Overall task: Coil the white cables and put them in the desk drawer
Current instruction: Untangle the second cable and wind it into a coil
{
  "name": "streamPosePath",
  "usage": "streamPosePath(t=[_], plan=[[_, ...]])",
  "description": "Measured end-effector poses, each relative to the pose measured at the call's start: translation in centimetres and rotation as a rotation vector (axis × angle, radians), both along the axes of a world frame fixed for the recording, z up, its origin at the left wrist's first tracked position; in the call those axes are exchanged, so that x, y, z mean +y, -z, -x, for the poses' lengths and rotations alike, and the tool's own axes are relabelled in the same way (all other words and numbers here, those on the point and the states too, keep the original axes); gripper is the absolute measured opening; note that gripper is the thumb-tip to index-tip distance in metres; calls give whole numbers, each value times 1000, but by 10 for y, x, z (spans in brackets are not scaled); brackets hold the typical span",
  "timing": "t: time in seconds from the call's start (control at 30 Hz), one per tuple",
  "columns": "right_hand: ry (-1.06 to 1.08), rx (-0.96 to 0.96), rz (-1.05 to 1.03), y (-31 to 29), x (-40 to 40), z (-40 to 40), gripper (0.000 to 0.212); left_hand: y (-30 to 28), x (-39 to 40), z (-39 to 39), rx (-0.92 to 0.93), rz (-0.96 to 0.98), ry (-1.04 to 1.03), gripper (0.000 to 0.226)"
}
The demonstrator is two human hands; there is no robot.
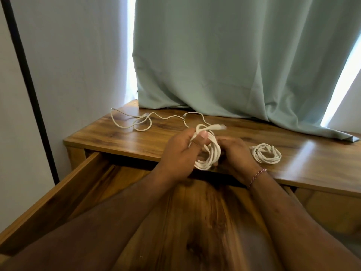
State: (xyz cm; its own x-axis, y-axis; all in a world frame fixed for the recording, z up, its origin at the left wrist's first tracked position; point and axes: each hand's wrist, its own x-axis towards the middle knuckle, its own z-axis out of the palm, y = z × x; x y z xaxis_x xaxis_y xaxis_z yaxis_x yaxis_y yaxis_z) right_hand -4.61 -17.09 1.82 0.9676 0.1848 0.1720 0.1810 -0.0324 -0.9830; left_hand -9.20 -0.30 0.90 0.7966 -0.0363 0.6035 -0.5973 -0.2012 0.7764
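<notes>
Wooden desk [125,137] bears a loose cable [140,122], a coiled cable [266,153]

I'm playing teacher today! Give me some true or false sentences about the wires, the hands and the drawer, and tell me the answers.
1. Both hands hold the coil being wound. True: left hand, right hand.
2. The finished coil is in the drawer. False: it lies on the desk top.
3. The drawer is open. True.
4. The loose cable lies uncoiled on the desk. True.
5. The curtain is red. False: pale green.
</notes>
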Motion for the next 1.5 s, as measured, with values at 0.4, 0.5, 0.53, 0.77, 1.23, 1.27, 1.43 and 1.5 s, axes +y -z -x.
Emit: streamPosePath(t=[0.4, 0.5, 0.53, 0.77, 1.23, 1.27, 1.43, 1.5], plan=[[-34, -43, 74, 1, 19, 6, 15, 8, 17, -15, 246, 69, -135, 37], [20, 23, -121, -3, 24, 9, 20, 9, 11, -13, 248, 39, -103, 41], [35, 56, -172, -3, 26, 10, 28, 10, 9, -12, 252, 36, -90, 42], [19, 116, -117, -7, 29, 12, 18, 12, 11, -12, 277, 12, -87, 40], [-37, 182, 10, -9, 30, 18, 40, 15, 18, -17, 252, -86, -98, 39], [-64, 183, 35, -10, 30, 19, 42, 15, 18, -17, 246, -84, -113, 39], [-74, 212, 5, -13, 33, 22, 39, 19, 17, -18, 194, -104, -144, 34], [-45, 228, -4, -14, 33, 22, 35, 19, 17, -20, 177, -87, -160, 37]])
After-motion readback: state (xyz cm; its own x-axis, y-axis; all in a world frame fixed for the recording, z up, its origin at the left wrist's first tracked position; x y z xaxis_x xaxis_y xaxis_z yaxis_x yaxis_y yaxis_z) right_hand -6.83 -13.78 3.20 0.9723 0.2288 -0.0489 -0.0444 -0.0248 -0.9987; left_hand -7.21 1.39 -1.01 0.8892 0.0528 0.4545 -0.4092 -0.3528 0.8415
